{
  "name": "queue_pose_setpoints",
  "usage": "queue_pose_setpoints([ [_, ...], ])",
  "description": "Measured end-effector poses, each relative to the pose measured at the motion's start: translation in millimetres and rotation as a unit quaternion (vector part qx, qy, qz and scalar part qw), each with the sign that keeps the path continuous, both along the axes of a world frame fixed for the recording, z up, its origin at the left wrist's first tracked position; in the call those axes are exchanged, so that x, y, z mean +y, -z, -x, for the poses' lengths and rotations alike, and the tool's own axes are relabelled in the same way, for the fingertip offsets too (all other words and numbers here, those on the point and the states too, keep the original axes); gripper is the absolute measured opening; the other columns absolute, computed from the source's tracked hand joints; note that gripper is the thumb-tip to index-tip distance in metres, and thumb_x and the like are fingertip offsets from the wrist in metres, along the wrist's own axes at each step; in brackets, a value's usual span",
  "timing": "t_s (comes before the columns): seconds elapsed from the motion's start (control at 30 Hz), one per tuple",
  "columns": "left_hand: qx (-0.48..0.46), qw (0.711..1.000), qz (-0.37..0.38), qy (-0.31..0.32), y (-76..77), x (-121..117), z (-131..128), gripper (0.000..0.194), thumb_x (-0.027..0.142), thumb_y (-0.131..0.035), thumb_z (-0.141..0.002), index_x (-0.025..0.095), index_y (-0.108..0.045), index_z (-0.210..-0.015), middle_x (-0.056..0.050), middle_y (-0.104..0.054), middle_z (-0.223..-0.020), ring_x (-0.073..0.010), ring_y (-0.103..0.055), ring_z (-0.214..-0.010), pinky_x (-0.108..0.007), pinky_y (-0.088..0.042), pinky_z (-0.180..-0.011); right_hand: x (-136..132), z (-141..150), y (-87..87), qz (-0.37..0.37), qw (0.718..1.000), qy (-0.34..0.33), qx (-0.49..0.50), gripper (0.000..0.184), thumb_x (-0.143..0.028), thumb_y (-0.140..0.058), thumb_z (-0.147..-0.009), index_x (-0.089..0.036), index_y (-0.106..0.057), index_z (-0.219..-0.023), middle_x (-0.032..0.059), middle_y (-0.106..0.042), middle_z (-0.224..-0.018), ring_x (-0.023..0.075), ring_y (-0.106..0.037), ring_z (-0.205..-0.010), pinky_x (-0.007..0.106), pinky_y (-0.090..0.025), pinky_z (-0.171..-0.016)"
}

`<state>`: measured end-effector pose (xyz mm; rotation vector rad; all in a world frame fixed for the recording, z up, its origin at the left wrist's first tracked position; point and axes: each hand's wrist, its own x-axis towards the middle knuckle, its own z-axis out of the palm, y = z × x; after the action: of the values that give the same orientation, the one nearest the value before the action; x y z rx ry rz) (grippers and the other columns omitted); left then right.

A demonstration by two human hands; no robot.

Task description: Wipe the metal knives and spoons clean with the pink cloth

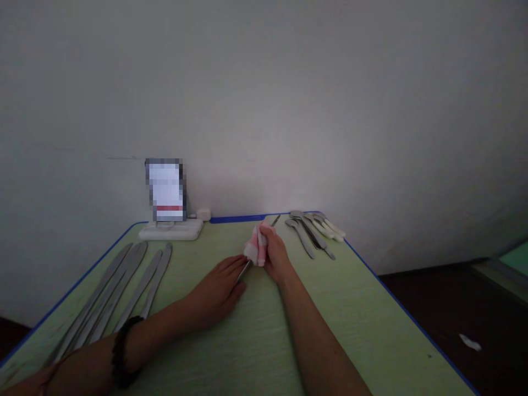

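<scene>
My left hand (225,286) is closed around the near end of a slim metal table knife (244,271), above the middle of the table. A crumpled pink and white cloth (256,247) wraps the knife's middle, and its narrow far tip shows beyond. My right hand (275,256) grips the cloth around the knife, thumb on top. To the left of my hands, several long metal knives (124,275) lie side by side, partly hidden by my left forearm. Several metal spoons (303,234) lie beyond my right hand, beside white-handled utensils (328,226).
The pale green table (256,346) has a blue edge and stands against a grey wall (264,110). A phone (167,190) with a blurred screen rests on a white stand (171,230) at the back left, near a white plug (203,214). A white scrap (470,342) lies on the dark floor.
</scene>
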<state>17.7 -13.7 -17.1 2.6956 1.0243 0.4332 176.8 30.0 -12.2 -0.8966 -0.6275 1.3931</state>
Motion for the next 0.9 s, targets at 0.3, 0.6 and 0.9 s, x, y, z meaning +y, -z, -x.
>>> queue_pose_setpoints([
  [0.3, -0.004, 1.000, 0.005, 0.004, -1.6, 0.1, -0.8, 0.044, 0.027, -0.037, -0.091, 0.013, -0.040, -0.133, -0.012, -0.045, -0.137, -0.0230, -0.038, -0.128, -0.043, -0.031, -0.108, 0.4, 0.4, -1.8, 0.000, 1.000, 0.012, -0.006, 0.020, -0.038, -0.057, -0.068, -0.019, -0.053, -0.073, -0.0027, -0.056, -0.052, 0.0144, -0.053, -0.045, 0.026, -0.043, -0.045],
  [0.6, -0.004, 1.000, 0.006, -0.001, -0.3, -0.2, -0.6, 0.044, 0.028, -0.036, -0.091, 0.012, -0.041, -0.132, -0.013, -0.046, -0.136, -0.0233, -0.038, -0.127, -0.043, -0.031, -0.108, 1.1, 0.5, -0.6, 0.001, 1.000, 0.014, -0.008, 0.021, -0.039, -0.059, -0.068, -0.019, -0.054, -0.071, -0.0021, -0.057, -0.052, 0.0139, -0.051, -0.044, 0.026, -0.042, -0.043],
  [0.9, 0.005, 1.000, 0.002, 0.005, -1.0, 0.2, -0.6, 0.045, 0.027, -0.036, -0.091, 0.011, -0.040, -0.133, -0.013, -0.045, -0.137, -0.0233, -0.037, -0.128, -0.043, -0.030, -0.109, 0.5, 0.6, -1.7, 0.005, 1.000, 0.015, -0.004, 0.022, -0.039, -0.059, -0.067, -0.019, -0.052, -0.071, -0.0027, -0.056, -0.052, 0.0134, -0.051, -0.044, 0.025, -0.041, -0.042],
])
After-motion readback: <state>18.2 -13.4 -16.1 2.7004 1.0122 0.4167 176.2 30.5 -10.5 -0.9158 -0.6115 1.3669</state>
